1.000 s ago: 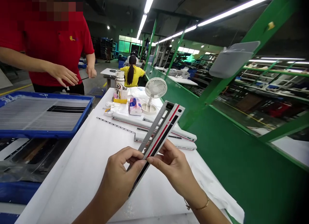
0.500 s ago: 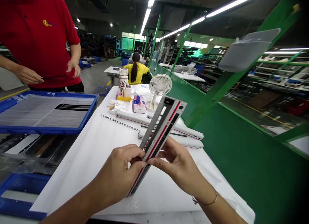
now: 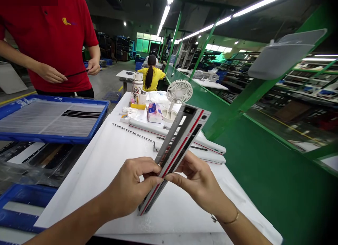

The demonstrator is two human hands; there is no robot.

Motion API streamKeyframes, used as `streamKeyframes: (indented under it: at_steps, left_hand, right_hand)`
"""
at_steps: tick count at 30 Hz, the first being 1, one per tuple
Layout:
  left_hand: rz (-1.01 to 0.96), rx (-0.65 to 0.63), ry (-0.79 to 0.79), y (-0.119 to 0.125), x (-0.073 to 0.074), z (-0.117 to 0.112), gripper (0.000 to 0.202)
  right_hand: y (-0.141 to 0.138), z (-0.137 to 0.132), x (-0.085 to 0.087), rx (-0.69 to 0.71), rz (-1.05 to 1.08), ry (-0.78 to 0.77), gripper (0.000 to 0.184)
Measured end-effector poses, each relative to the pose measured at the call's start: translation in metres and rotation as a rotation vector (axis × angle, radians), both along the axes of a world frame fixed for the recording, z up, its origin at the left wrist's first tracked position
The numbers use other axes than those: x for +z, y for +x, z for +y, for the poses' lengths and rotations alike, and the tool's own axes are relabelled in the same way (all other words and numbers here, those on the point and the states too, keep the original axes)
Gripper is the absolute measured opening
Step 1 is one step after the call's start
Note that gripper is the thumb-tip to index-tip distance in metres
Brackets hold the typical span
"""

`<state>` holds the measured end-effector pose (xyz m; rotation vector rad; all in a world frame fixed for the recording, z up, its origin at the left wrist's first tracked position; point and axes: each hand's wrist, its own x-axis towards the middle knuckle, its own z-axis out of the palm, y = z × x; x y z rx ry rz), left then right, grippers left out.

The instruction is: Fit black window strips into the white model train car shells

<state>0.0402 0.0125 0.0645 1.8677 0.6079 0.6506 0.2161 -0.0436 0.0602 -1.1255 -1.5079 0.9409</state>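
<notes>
Left hand (image 3: 130, 187) closed around the lower part of the striped bar (image 3: 185, 143), thumb across its face, fingertips hidden behind it. Right hand (image 3: 196, 181) pinches the same stretch from the other side, thumb on the face, other fingers mostly out of sight. Bar held tilted above the near middle of the tabletop (image 3: 89, 167), upper end leaning toward the far right; cannot tell if its lower tip touches the surface. Its material is hard to make out. Bracelet (image 3: 232, 220) on right wrist.

Beyond the bar, partly blocked by it: two long white bars (image 3: 148, 127), (image 3: 211, 159) and a thin perforated strip (image 3: 133, 132) on the tabletop. Fan (image 3: 179, 92), tissue pack (image 3: 155, 113) and bottle (image 3: 137, 86) toward the far end.

Off the left edge, blue tray (image 3: 52, 138) with black strips (image 3: 81, 113). Co-worker in red shirt (image 3: 47, 44), head cut off by the frame, holds a thin black rod (image 3: 76, 74).
</notes>
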Motion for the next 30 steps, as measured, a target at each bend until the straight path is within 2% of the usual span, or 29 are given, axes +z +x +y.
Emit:
streamKeyframes:
  at_steps: [8,12,16,22,27,30]
  left_hand:
    - [-0.013,0.097,0.185,0.002,-0.005,-0.019,0.020]
    - [-0.034,0.163,0.186,0.004,-0.010,-0.024,0.016]
    - [0.004,0.247,0.010,0.004,-0.009,-0.021,0.011]
    - [-0.118,0.192,-0.432,0.007,-0.010,-0.017,0.007]
    - [-0.095,0.157,-0.644,0.010,-0.024,-0.021,0.012]
    - [-0.095,0.114,-0.773,0.009,-0.036,-0.026,0.009]
  right_hand:
    - [-0.001,-0.006,0.001,-0.012,0.013,-0.003,0.033]
    - [-0.007,-0.009,-0.002,-0.084,-0.006,0.021,0.029]
    - [-0.011,-0.005,-0.001,-0.069,0.063,-0.016,0.033]
    - [-0.006,0.003,0.005,0.027,0.129,-0.223,0.032]
    - [-0.002,0.004,0.001,0.090,0.032,-0.438,0.018]
    - [-0.001,0.003,-0.005,0.125,-0.018,-0.573,0.023]
